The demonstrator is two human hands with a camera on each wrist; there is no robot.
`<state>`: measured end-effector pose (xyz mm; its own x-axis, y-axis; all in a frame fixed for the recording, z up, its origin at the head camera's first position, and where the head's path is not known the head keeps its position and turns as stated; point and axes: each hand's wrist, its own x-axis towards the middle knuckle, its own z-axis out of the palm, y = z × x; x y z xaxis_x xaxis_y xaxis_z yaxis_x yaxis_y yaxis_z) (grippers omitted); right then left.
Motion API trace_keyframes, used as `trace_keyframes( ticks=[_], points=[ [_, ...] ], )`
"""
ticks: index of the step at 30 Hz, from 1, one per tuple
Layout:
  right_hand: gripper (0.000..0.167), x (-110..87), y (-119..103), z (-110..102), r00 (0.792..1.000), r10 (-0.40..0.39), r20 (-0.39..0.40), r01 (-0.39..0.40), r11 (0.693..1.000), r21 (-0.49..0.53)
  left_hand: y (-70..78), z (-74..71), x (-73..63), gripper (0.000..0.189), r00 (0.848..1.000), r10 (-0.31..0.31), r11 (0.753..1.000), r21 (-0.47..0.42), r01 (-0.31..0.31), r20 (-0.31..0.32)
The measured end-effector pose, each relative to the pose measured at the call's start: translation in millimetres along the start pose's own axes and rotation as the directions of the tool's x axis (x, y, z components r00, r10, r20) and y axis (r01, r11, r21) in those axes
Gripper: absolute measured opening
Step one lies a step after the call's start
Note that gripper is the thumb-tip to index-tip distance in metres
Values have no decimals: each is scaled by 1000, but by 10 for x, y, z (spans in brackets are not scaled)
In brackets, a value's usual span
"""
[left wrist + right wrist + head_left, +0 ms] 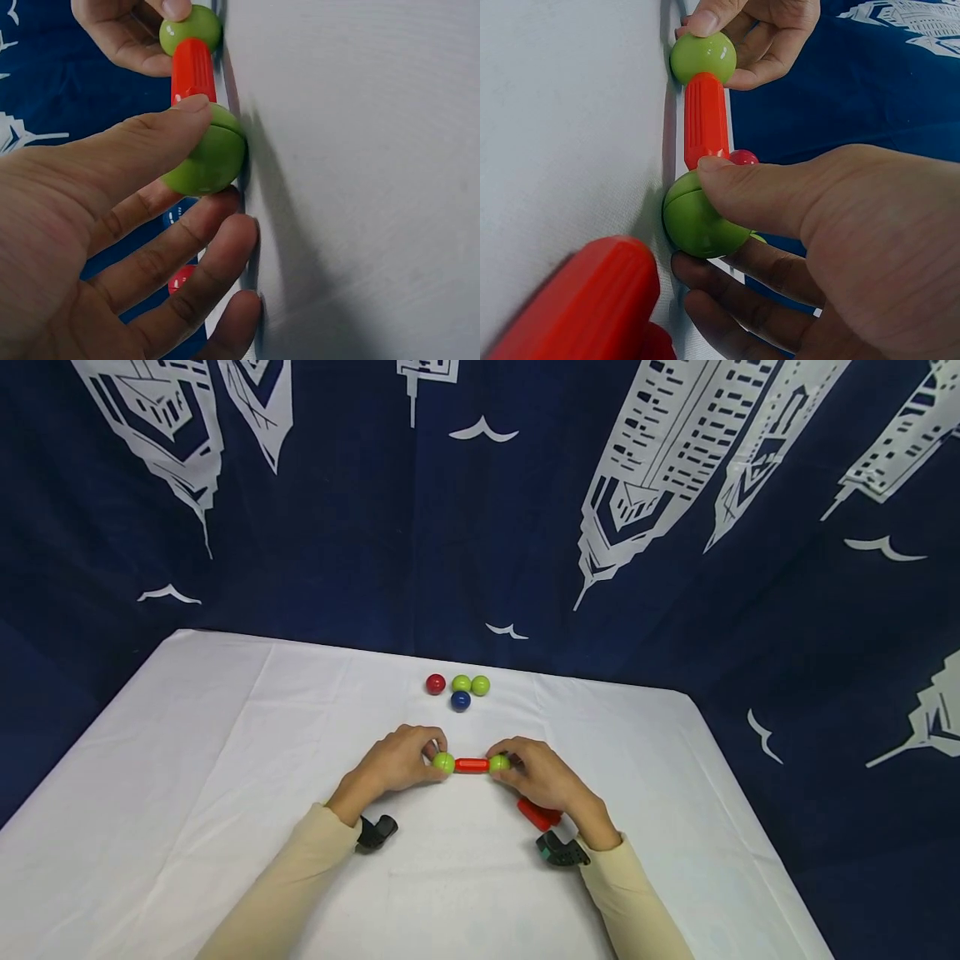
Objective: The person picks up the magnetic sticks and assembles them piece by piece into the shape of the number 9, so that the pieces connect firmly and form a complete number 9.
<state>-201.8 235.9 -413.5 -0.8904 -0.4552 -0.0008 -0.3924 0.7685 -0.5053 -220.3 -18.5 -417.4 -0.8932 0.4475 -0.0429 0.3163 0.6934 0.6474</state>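
A red ribbed rod (472,766) lies crosswise between two green balls, its ends meeting them. My left hand (405,758) pinches the left green ball (443,763) between thumb and fingers. On the other side my right hand (542,772) pinches the right green ball (499,764), as the right wrist view shows with the thumb on the ball (703,217). Both balls appear to be on or just over the white cloth. Beside the right hand, partly hidden under it, lie loose red rods (536,814); one rod (585,307) looms large in the right wrist view.
Past the hands, a red ball (436,684), a blue ball (461,701) and two green balls (480,686) sit grouped on the white-covered table (225,735). A dark blue curtain (360,527) with white building prints hangs behind the table's far edge.
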Motion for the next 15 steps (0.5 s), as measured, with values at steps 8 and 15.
trace_keyframes(
  ticks=[8, 15],
  points=[
    [23, -7, 2, 10, 1000, 8, 5, -8, 1000, 1, 4, 55, -23, 26, 999, -28, 999, 33, 29, -19],
    [23, -3, 2, 6, 1000, -8, 0, 8, 1000, -3, 30, -43, -124, 43, 999, -34, 998, 55, 35, -18]
  ],
)
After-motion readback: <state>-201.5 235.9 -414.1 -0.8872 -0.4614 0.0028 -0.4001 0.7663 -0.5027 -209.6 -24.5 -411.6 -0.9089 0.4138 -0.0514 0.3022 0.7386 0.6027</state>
